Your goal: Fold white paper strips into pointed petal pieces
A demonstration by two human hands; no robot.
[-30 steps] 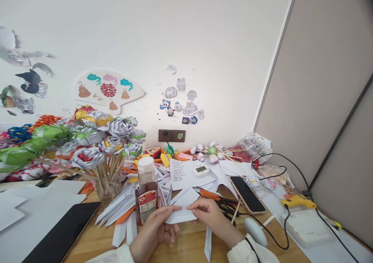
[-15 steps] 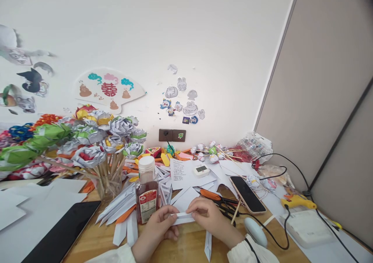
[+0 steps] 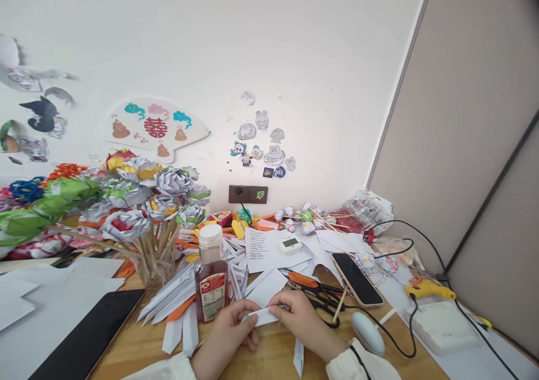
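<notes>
Both my hands hold a folded strip of white paper (image 3: 264, 316) low over the wooden desk (image 3: 269, 357). My left hand (image 3: 225, 335) pinches its left end with fingers curled. My right hand (image 3: 301, 318) presses its right end between thumb and fingers. A bottle with a white cap and red label (image 3: 210, 276) stands just beyond my left hand. Several folded white paper pieces (image 3: 185, 307) lie fanned out beside the bottle.
A glass jar of paper flowers on sticks (image 3: 158, 262) stands at left, a black tablet (image 3: 90, 335) in front of it. Orange-handled scissors (image 3: 314, 293), a phone (image 3: 357, 279), a mouse (image 3: 368, 333), a yellow glue gun (image 3: 429, 290) and cables lie at right.
The paper has been folded from a wider sheet into a narrower strip. My hands have drawn closer together on it. The view shifted slightly.
</notes>
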